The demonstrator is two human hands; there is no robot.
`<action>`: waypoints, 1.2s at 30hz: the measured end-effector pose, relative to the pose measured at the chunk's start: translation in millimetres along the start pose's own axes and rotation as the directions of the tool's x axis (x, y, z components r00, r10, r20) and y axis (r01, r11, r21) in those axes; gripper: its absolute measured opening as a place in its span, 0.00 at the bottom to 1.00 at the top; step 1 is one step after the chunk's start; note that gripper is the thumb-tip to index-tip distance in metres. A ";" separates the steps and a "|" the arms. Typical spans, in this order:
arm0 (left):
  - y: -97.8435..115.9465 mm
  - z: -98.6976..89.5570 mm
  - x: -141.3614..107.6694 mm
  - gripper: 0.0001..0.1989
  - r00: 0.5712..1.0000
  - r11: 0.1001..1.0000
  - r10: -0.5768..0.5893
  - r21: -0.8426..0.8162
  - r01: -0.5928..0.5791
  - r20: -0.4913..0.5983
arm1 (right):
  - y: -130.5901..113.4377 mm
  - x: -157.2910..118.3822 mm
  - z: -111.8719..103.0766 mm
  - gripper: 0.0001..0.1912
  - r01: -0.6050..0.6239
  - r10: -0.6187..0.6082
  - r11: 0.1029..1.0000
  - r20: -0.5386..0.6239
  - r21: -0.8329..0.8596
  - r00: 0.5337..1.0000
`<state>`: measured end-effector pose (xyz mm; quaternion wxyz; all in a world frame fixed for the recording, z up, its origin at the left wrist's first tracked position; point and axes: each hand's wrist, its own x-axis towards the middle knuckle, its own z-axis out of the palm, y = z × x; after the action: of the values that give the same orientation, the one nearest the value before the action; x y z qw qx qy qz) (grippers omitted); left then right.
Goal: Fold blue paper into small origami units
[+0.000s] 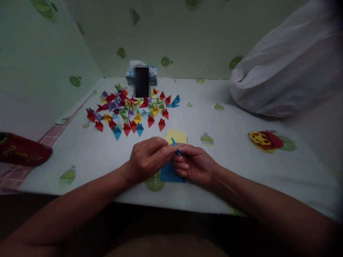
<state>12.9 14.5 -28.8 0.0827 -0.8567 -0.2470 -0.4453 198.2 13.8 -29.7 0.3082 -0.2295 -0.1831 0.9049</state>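
Note:
Between the fingertips of both hands is a small blue piece of folded paper (174, 142), narrow and pointed at its upper end. My left hand (150, 157) pinches it from the left, fingers closed. From the other side my right hand (195, 162) grips it with thumb and fingers, the lower fingers curled. Much of the folded piece is hidden by the fingers. Under the hands lies a blue square sheet of paper (171, 174), partly covered. Just beyond them rests a yellow sheet (177, 136).
Many folded paper cranes (128, 110) in several colours spread over the table's back left. Behind them stand a tissue box (154, 75) and a dark upright object (142, 82). A white bag (273, 78) bulges at right above red and yellow cutouts (264, 140). A red container (25, 150) lies left.

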 end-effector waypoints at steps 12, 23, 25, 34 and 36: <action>-0.6 -0.1 0.6 0.06 0.999 0.999 0.040 0.025 -0.039 -0.002 | -1.2 -0.2 0.6 0.07 0.004 -0.004 1.000 -0.011 0.005 1.000; 0.7 0.0 2.1 0.05 0.998 0.998 0.055 0.036 -0.054 -0.013 | -0.4 0.9 -3.4 0.06 0.005 -0.005 1.000 0.001 -0.001 1.000; 0.7 0.5 1.7 0.05 0.998 0.997 0.054 0.047 -0.054 -0.018 | -0.3 1.2 -3.6 0.06 0.005 -0.005 1.000 -0.002 -0.001 1.000; 0.0 3.8 1.1 0.04 1.000 0.999 0.011 0.049 -0.010 -0.019 | 0.7 1.3 0.5 0.08 0.030 -0.028 0.998 -0.050 0.047 0.998; -0.1 3.5 0.7 0.04 1.000 0.999 0.009 0.041 -0.008 -0.013 | 0.9 1.2 0.7 0.08 0.029 -0.027 0.998 -0.047 0.046 0.999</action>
<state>15.8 16.1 -30.3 0.1037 -0.8528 -0.2519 -0.4457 196.5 13.8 -29.8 0.3305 -0.2404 -0.1578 0.8989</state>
